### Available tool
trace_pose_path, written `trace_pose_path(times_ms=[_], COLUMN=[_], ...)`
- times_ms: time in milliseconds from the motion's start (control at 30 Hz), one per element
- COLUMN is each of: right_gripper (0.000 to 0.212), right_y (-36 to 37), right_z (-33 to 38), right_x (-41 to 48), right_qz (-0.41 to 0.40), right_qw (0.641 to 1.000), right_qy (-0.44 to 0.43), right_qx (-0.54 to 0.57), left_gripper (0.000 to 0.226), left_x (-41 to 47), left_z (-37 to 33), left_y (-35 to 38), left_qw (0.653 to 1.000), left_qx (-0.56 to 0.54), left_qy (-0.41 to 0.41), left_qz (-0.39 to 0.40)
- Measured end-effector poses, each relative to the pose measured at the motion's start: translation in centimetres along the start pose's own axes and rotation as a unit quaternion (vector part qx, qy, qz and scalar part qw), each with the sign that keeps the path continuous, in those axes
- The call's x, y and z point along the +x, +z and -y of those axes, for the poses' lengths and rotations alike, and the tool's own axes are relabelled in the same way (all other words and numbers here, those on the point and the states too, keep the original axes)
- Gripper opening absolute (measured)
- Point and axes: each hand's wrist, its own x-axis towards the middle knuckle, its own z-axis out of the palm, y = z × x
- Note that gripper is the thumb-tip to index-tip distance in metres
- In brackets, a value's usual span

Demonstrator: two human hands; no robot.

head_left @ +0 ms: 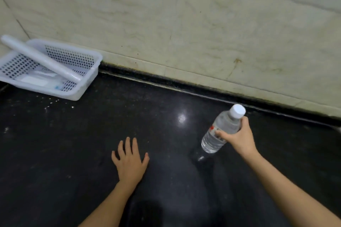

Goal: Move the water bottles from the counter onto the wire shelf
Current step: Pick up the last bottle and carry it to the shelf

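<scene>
Presently the right hand (238, 138) grips a tilted water bottle (224, 122) just below its white cap, at the right of the dark tabletop (92, 134), while the left hand (130, 160) rests flat there, fingers spread, well apart from a white basket (88, 64) by the wall.

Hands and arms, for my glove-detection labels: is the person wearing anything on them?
No. The left hand and right hand are bare, no gloves, rings or watch; the left forearm and right forearm are uncovered to the frame's edge, no sleeve showing.
</scene>
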Motion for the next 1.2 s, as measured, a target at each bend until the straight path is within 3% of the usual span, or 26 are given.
trace_pose_path(times_ms=[167,367,733,933,1067,1200], right_gripper=[0.066,0.066,0.061,0.058,0.059,0.063], right_y=[-11.1,-26.3,-48.0,-55.7,-62.1,-69.7], right_z=[-5.9,-14.0,-26.8,-31.2,-34.8,-37.4], right_x=[-6.2,-14.5,-32.7,-37.0,-36.3,-34.3], right_qz=[-0.082,-0.218,-0.422,-0.477,-0.491,-0.501], right_qw=[0.996,0.973,0.891,0.857,0.845,0.841], right_qy=[0.04,0.069,0.156,0.178,0.197,0.198], right_qx=[-0.013,0.02,0.063,0.085,0.072,0.042], left_gripper=[0.067,0.064,0.063,0.063,0.07,0.091], left_x=[-2.3,-11.8,-33.5,-39.6,-42.9,-45.2], left_z=[-9.2,-25.9,-53.2,-66.5,-76.9,-84.4], left_y=[-1.2,1.0,6.6,7.2,7.6,9.0], left_qw=[0.992,0.959,0.844,0.781,0.749,0.781], left_qx=[-0.029,-0.04,-0.031,-0.038,-0.057,-0.08], left_qy=[0.108,0.276,0.536,0.621,0.646,0.602], left_qz=[-0.056,-0.048,-0.014,-0.046,-0.134,-0.144])
